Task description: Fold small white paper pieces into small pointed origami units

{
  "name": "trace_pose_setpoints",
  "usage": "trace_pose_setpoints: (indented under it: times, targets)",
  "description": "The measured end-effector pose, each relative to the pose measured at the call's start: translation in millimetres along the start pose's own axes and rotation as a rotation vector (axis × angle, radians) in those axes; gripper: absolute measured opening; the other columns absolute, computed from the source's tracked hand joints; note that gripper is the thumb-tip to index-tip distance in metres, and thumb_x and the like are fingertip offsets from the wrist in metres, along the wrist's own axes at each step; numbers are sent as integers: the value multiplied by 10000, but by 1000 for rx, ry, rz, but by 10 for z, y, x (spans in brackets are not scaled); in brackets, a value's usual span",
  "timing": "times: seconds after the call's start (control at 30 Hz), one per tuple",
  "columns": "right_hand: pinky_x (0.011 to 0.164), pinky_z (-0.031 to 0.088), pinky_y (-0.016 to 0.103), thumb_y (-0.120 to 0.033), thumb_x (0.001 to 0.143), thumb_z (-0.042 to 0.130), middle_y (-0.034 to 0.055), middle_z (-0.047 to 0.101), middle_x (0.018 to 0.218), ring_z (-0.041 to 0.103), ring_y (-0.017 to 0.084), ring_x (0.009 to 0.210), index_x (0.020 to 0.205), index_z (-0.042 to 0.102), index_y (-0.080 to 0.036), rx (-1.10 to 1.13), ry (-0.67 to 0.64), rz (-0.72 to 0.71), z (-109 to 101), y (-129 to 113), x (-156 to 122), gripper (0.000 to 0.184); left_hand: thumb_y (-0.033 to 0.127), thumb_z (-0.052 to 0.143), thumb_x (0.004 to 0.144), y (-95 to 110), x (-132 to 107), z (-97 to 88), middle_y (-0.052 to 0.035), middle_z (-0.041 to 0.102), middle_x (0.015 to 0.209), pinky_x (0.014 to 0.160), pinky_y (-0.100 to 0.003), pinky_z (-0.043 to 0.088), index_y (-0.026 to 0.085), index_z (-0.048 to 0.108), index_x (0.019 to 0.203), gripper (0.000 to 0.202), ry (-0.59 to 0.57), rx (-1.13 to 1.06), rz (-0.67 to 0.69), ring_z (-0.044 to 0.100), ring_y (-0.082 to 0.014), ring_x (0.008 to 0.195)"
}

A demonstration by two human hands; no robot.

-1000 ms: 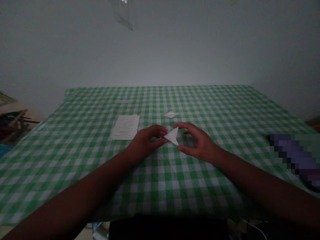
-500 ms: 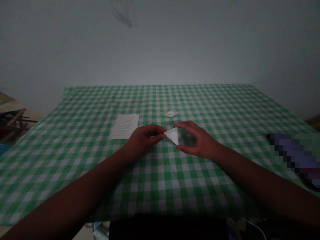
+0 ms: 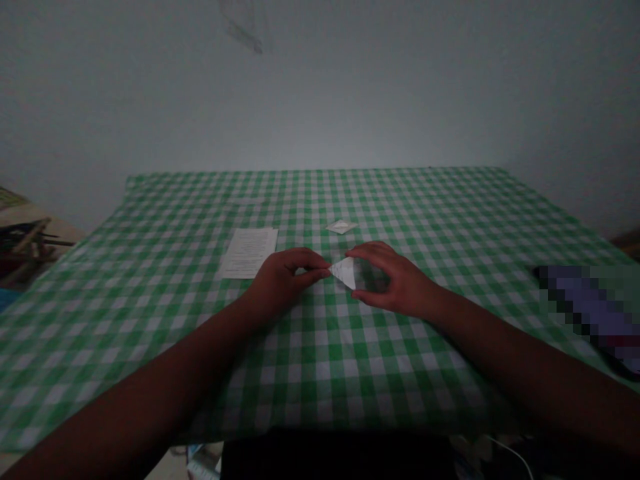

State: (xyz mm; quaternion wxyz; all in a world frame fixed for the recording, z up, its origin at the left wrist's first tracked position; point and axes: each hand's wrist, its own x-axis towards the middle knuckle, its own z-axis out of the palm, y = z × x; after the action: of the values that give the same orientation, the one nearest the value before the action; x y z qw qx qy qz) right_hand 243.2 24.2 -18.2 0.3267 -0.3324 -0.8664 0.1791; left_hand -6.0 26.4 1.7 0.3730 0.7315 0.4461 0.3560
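A small folded paper point(image 3: 344, 272), white with printed lines, is held between both hands above the tablecloth. My left hand point(image 3: 293, 273) pinches its pointed left corner between thumb and fingertips. With thumb and fingers apart, my right hand point(image 3: 395, 277) grips the two corners of its wider right edge. Just beyond them lies another small folded paper piece point(image 3: 341, 227), diamond-shaped. To the left of my left hand rests a stack of printed sheets point(image 3: 250, 253), lying flat.
A green and white checked tablecloth point(image 3: 320, 360) covers the table, which reaches a plain wall point(image 3: 350, 87). A dark, pixelated flat device point(image 3: 590, 313) lies at the right. Toward the back left is a faint pale strip point(image 3: 246, 201). Wooden items point(image 3: 30, 243) stand off the left edge.
My left fingertips have closed more tightly at the paper's point, and the paper has tilted slightly. Both hands stay in nearly the same place.
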Motion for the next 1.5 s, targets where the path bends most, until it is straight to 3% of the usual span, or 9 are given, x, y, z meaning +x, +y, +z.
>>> trace_pose_setpoints:
  times: [0.3,0.67,1.07,1.5]
  targets:
    - [1014,466,504,-326,786,742,80,619,1257,574,267,1195,1278,563,-295,50,5,54,9,-8,-6,525,349,680,844,51,-16,-18,-34,729,884,816,-341,514,197,731,866,162,-32,63,23,666,-188,830]
    - [909,527,417,-290,811,706,38,701,1105,664,218,1021,1122,645,-273,215,-4,162,23,-21,6,317,369,642,868,28,-42,33,-26,689,864,783,-322,496,194,686,875,181,-83,59,14,630,-177,821]
    - [904,542,394,-279,843,679,23,726,1031,684,193,959,1048,688,-249,366,21,226,20,-66,28,207,416,678,835,33,-48,73,-2,673,756,644,-279,455,199,712,835,220,-89,-121,-185,586,-144,680]
    - [830,544,368,-245,807,713,7,714,932,680,175,876,950,692,-249,444,94,351,63,-49,16,145,400,673,828,37,-59,84,-6,660,745,606,-263,444,191,699,820,211,-117,-71,-188,570,-145,672]
